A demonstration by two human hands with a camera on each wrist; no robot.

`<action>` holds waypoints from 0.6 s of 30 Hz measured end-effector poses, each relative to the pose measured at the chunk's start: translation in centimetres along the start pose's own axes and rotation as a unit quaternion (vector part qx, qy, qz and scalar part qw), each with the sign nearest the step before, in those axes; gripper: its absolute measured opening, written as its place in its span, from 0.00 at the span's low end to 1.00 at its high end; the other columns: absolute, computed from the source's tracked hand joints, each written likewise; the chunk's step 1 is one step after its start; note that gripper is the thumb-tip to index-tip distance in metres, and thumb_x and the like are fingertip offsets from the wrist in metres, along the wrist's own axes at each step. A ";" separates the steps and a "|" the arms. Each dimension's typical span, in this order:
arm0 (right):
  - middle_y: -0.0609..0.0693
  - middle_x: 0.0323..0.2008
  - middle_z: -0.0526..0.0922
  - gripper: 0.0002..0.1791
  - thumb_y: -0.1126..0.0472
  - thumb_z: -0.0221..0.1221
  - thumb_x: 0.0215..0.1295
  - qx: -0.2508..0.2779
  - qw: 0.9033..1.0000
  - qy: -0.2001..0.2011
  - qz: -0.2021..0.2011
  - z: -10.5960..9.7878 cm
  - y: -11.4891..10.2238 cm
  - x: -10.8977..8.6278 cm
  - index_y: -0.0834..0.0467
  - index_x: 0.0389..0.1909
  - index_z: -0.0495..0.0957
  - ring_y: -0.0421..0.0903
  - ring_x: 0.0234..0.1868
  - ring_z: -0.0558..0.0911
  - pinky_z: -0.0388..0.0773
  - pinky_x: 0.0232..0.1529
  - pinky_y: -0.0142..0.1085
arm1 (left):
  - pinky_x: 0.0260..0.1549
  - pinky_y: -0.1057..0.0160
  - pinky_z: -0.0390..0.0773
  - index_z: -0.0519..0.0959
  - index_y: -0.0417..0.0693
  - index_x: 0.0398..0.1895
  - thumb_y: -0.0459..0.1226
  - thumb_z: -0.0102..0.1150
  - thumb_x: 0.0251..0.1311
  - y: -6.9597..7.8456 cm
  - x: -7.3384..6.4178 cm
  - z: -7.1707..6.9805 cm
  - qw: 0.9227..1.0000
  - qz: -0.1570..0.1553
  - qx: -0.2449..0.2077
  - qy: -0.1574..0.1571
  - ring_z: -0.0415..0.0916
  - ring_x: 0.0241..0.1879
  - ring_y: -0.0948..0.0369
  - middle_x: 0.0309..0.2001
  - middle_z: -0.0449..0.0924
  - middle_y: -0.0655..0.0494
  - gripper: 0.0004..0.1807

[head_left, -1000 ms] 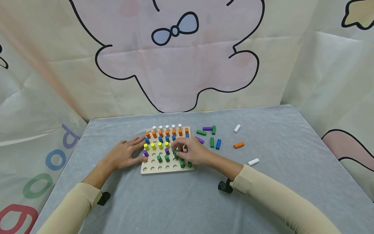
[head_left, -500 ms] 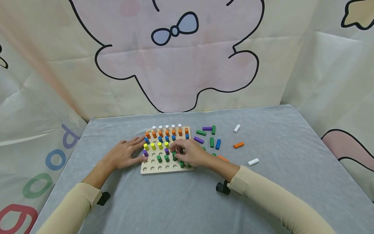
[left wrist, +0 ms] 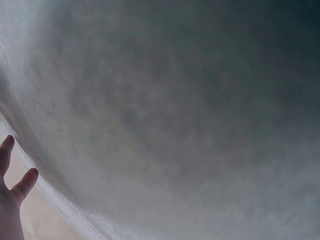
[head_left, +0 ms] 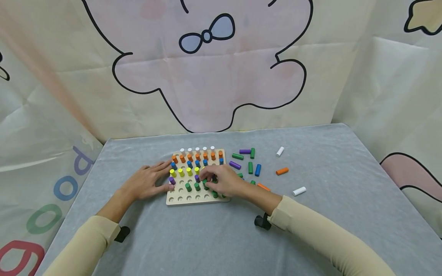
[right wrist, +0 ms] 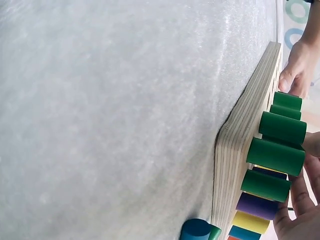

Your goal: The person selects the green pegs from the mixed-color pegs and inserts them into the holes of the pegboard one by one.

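Observation:
A pale wooden pegboard point(head_left: 183, 203) lies on the cloth, with white, orange, blue, yellow, purple and green pegs standing in its rows. Along its left side my left hand point(head_left: 146, 182) rests with fingers extended, the thumb touching the front left part near a purple peg point(head_left: 172, 180). My right hand point(head_left: 226, 181) reaches over the right part and pinches a green peg point(head_left: 205, 184) between thumb and fingers. Whether that peg is seated in its hole cannot be seen. The right wrist view shows green pegs point(right wrist: 276, 156) along the board's edge, partly in front of the right fingers point(right wrist: 300, 192).
Loose pegs lie right of the board, among them a blue peg point(head_left: 258, 170), a purple peg point(head_left: 235, 165), an orange peg point(head_left: 282, 171) and a white peg point(head_left: 299, 191). A grey cloth point(head_left: 193, 241) covers the table; a printed curtain point(head_left: 207, 84) stands behind.
My right hand has shifted slightly left with the green peg, uncovering more of the loose pegs beside the forearm. The left hand stays in place.

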State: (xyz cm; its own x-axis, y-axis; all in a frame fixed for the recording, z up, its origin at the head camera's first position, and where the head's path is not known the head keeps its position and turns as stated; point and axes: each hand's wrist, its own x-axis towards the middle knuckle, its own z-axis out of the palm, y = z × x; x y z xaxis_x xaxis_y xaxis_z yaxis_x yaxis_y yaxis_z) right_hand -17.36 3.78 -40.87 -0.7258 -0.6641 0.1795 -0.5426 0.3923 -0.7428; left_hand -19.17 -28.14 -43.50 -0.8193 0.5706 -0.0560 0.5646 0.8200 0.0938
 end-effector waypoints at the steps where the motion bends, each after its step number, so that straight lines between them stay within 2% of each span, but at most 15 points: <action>1: 0.49 0.43 0.87 0.12 0.70 0.65 0.63 0.003 1.000 0.000 0.000 0.0 0.0 0.0 0.61 0.47 0.82 0.39 0.39 0.80 0.81 0.44 0.40 | 0.58 0.34 0.66 0.61 0.47 0.76 0.67 0.48 0.64 0.0 0.0 0.0 1.000 0.000 0.000 0.000 0.57 0.73 0.45 0.77 0.55 0.49 0.47; 10: 0.50 0.42 0.87 0.12 0.71 0.65 0.62 0.022 1.000 -0.010 -0.002 0.1 -0.1 0.0 0.60 0.46 0.82 0.38 0.39 0.80 0.80 0.45 0.40 | 0.57 0.34 0.66 0.62 0.47 0.76 0.67 0.48 0.64 -0.1 0.0 0.1 1.000 0.004 0.004 0.005 0.57 0.73 0.45 0.77 0.56 0.49 0.46; 18: 0.49 0.43 0.86 0.13 0.70 0.65 0.63 0.015 1.000 -0.017 0.007 0.1 0.0 0.0 0.60 0.48 0.82 0.39 0.39 0.80 0.80 0.44 0.42 | 0.58 0.33 0.65 0.61 0.47 0.76 0.67 0.48 0.63 -0.1 0.0 0.1 1.000 -0.001 -0.001 0.002 0.57 0.73 0.45 0.77 0.55 0.49 0.47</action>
State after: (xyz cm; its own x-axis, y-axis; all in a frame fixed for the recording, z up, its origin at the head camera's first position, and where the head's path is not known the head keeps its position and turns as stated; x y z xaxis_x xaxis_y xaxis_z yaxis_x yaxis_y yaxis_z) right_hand -17.27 3.69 -40.95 -0.7183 -0.6800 0.1472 -0.5187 0.3823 -0.7647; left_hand -19.21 -28.18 -43.66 -0.8214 0.5680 -0.0525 0.5620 0.8216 0.0958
